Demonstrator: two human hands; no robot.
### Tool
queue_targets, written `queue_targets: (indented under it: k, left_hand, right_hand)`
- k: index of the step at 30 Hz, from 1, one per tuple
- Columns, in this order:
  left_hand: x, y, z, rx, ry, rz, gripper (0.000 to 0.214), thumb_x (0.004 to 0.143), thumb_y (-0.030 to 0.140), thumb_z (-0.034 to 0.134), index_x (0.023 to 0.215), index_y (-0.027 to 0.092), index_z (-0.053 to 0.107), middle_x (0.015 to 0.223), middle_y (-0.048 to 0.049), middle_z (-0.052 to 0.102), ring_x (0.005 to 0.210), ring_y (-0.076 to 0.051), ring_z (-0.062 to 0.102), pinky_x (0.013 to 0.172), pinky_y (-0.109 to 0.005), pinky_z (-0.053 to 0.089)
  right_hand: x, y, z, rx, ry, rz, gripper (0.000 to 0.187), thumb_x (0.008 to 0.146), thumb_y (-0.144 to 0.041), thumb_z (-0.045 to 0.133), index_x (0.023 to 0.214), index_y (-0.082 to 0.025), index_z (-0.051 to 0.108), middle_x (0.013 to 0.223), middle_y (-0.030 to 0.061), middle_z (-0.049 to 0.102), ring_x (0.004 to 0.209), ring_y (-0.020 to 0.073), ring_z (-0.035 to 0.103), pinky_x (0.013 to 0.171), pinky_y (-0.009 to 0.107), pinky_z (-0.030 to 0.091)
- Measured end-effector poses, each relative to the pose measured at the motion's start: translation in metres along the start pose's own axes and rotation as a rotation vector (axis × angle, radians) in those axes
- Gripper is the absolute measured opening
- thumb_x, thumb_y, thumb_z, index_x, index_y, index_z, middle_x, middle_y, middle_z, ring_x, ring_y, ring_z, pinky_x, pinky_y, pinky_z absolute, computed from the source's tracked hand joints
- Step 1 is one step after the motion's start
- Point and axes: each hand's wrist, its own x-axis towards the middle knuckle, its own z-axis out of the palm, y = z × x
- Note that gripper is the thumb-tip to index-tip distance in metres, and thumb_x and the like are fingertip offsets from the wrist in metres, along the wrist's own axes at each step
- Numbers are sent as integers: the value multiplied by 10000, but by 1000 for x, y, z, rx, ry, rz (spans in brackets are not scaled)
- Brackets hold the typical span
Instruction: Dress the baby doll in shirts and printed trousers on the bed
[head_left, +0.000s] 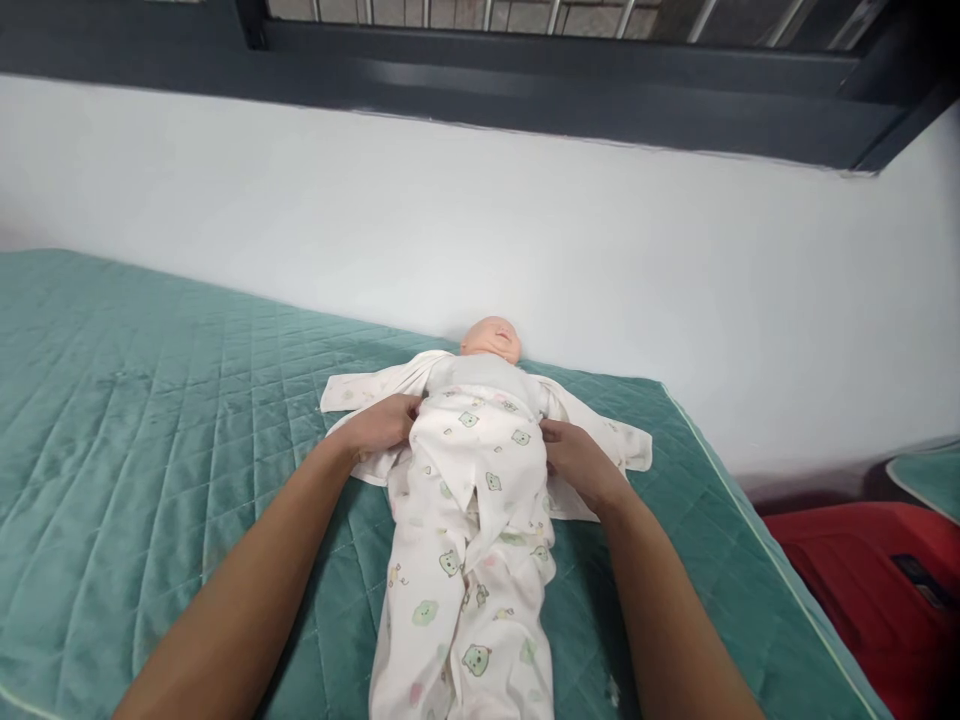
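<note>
A baby doll [491, 340] lies on its back on the green quilted bed [150, 420], head towards the wall. White printed baby trousers [469, 520] cover its lower body, and an open white top [360, 390] is spread out under it. My left hand [381, 424] grips the trousers' waistband at the doll's left side as I see it, fingers curled. My right hand [574, 458] grips the waistband on the opposite side, fingers closed on the cloth.
A white wall [525, 230] runs right behind the doll, with a dark window frame [525, 70] above. The bed's right edge [750, 540] drops off to a red object [862, 580] on the floor.
</note>
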Motion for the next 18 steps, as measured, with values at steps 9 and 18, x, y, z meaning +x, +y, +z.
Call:
queue_targets:
  k: [9, 18]
  left_hand:
    - [6, -13, 3, -11, 161, -271, 141, 487, 118, 528, 610, 184, 548, 561, -14, 559, 543, -183, 529, 514, -282, 371]
    - [0, 2, 9, -80, 67, -4, 224, 587, 206, 618, 793, 168, 697, 754, -65, 715, 822, -279, 620, 673, -309, 479]
  right_hand:
    - [4, 5, 2, 21, 34, 32, 70, 612, -232, 566, 663, -202, 603, 530, -10, 561, 494, 134, 452, 478, 263, 329]
    - [-2, -10, 4, 1, 33, -24, 118, 635, -222, 598, 720, -190, 674, 585, 16, 650, 655, 215, 577, 565, 292, 420]
